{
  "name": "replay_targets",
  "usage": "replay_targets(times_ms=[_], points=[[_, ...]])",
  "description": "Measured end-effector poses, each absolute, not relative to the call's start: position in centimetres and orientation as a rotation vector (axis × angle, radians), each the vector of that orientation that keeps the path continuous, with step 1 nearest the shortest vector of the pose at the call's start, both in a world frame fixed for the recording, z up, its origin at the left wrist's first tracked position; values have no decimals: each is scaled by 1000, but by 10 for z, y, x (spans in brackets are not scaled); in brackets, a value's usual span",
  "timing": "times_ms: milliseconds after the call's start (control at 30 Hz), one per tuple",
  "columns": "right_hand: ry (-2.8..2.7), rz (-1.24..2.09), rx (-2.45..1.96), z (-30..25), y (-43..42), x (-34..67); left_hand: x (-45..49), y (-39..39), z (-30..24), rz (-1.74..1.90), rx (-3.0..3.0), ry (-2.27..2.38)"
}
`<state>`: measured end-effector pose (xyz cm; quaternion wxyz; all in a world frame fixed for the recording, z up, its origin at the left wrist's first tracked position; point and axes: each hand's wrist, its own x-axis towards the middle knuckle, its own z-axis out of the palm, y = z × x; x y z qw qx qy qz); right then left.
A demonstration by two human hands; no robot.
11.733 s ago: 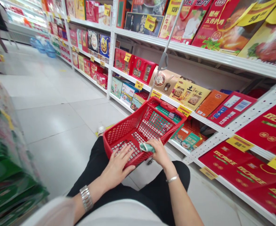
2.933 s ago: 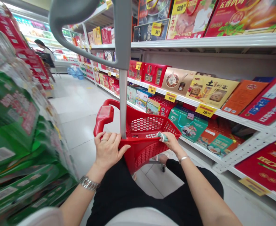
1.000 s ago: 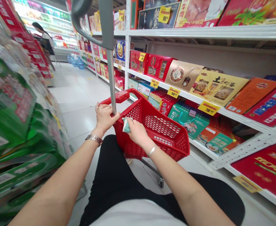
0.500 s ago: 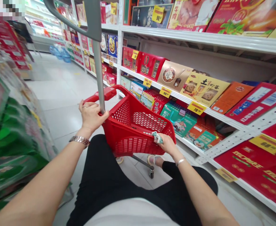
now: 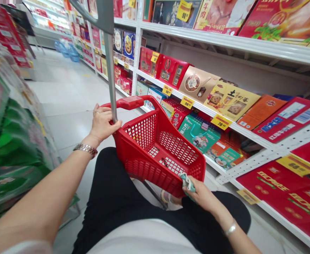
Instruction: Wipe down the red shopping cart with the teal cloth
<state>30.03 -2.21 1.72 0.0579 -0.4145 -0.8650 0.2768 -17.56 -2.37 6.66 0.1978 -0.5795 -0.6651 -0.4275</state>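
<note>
Between my knees stands a red plastic shopping cart (image 5: 121, 151), its slatted basket tilted. A grey metal pole (image 5: 109, 70) rises from its left corner. My left hand (image 5: 102, 121), with a watch on the wrist, is closed on the red frame at that corner, the thumb beside the pole's foot. In my right hand (image 5: 201, 190) is a crumpled, pale green and white cloth (image 5: 187, 182). The cloth rests against the basket's near right rim. Part of the cloth is hidden inside the fingers.
On the right, white shelves (image 5: 223, 42) carry boxed goods with yellow price tags (image 5: 222, 121). Green packages (image 5: 14, 141) stack close on the left. A pale tiled aisle (image 5: 62, 91) runs ahead, with blue-tinted bottles (image 5: 72, 53) at its far end.
My right hand has moved down and toward me with the cloth along the rim. The basket has tipped, so more of its inside shows. My left hand keeps its grip.
</note>
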Motion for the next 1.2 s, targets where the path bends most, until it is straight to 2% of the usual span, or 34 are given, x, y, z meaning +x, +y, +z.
replay_targets(times_ms=[167,267,467,600,867,1100,1200], points=[[-2665,707,-1183,26,-21,246,-176,-22,64,-1200,-1621,-1875],[-2733,548,-1095,35,-11,181,-174,-22,63,-1208,-1601,-1877],[-2772,436,-933,72,-3,39,-171,-28,62,-1168,-1586,-1889],[-2763,388,-900,88,-4,7,-170,-32,64,-1129,-1612,-1896],[-2792,279,-1102,45,-9,98,-167,-34,60,-1113,-1612,-1900],[-2664,373,-1183,1,-15,234,-112,-56,34,-1287,-1192,-1865],[-2643,472,-1162,-4,-16,285,-79,-63,28,-1249,-1364,-1773]])
